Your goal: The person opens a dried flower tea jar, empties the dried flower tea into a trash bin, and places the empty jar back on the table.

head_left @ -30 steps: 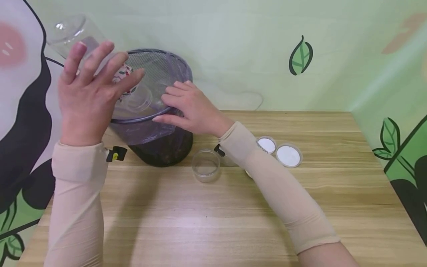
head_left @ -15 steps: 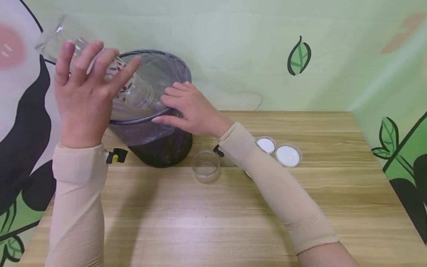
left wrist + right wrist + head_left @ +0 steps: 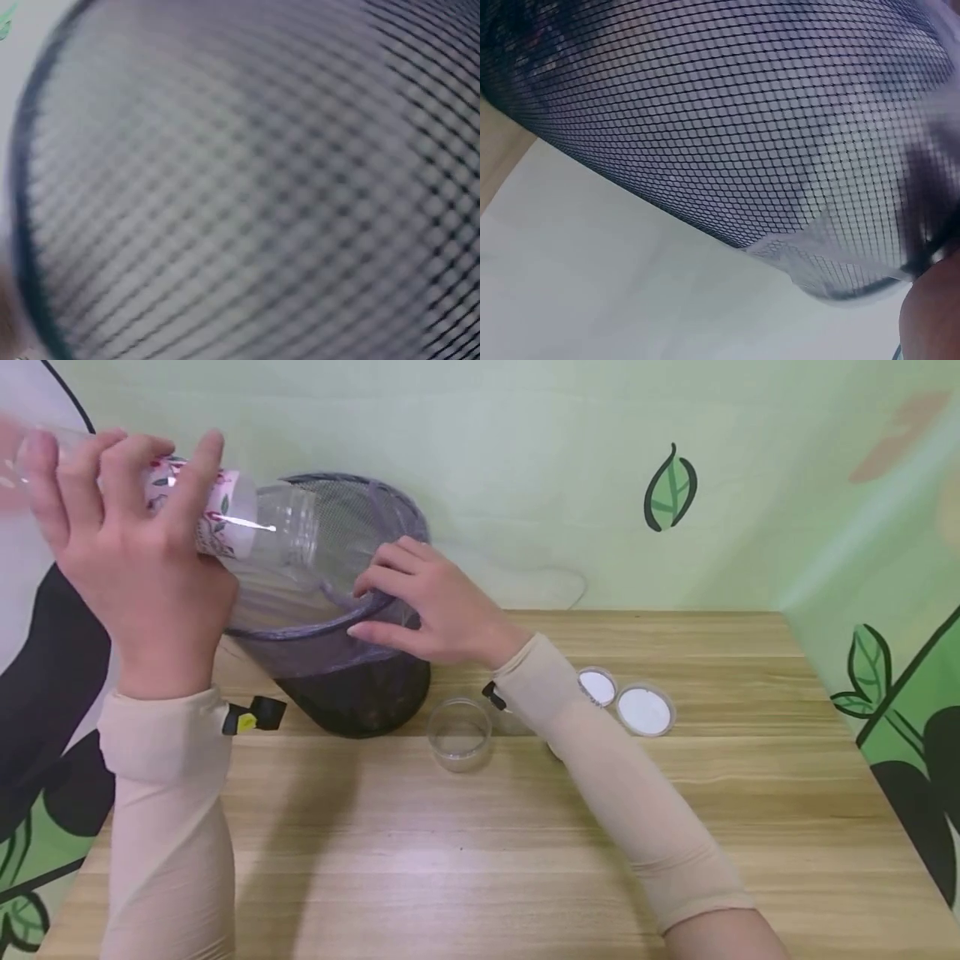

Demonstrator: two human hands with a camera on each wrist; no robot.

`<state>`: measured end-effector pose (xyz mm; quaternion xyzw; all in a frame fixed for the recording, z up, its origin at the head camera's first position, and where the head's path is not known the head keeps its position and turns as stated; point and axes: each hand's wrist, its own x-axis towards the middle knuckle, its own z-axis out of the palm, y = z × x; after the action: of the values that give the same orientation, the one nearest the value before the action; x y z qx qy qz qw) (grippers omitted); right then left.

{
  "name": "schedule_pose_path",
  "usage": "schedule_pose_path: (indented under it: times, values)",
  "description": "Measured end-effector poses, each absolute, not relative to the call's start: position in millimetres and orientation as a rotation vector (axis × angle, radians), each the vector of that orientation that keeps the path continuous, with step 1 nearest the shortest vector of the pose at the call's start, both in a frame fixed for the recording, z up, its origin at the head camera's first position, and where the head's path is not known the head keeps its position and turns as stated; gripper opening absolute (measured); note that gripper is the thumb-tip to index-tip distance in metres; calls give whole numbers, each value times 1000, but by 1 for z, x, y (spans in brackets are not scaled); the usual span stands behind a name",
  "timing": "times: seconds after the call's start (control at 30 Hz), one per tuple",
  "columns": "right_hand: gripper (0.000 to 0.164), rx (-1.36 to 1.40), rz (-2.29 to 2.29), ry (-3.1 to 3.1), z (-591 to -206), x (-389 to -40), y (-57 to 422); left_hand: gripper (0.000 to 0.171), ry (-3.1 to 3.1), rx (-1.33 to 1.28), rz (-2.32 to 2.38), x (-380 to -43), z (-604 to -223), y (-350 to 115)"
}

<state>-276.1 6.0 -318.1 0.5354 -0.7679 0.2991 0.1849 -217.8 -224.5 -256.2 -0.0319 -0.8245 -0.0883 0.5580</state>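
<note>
In the head view a clear bottle (image 3: 258, 522) with a floral label lies nearly level in my left hand (image 3: 138, 547), whose fingers and thumb grip it. Its open mouth points right, over the opening of a black mesh wastebasket (image 3: 356, 693) lined with a thin purple bag (image 3: 322, 656). My right hand (image 3: 438, 602) holds the basket's near right rim, thumb outside and fingers over the edge. Blurred mesh (image 3: 225, 180) fills the left wrist view. The right wrist view shows the basket's mesh side (image 3: 727, 127) and part of my hand (image 3: 934, 315) at the rim.
A clear round tub (image 3: 459, 752) stands on the wooden table (image 3: 420, 877) beside the basket. Two small round containers with white tops, one nearer (image 3: 645, 710) and one behind (image 3: 597, 683), are partly beside my right sleeve. A printed cloth wall (image 3: 525, 460) rises behind.
My left hand has moved left, turning the bottle from a steep downward tilt to nearly level, and its mouth has risen. My right hand stays at the rim.
</note>
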Motion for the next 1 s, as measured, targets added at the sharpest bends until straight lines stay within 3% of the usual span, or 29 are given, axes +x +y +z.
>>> schedule_pose_path:
  times: [0.17,0.33,0.63,0.83,1.0]
  values:
    - [42,1458,951,-2126,-312,-276,14,48,-1958,-11,-385,-211,-246,-224]
    - [53,1425,1099,-2001,-305,-277,18,54,-1963,-37,-453,-208,-244,-211]
    - [89,1382,1382,-1840,-290,-264,32,61,-2028,-264,-477,-200,-251,-160]
    - [92,1279,1427,-1651,-280,-246,50,68,-1975,-413,-566,-196,-257,-119]
    - [82,1165,1332,-1618,-270,-237,74,78,-1959,-581,-639,-202,-261,-93]
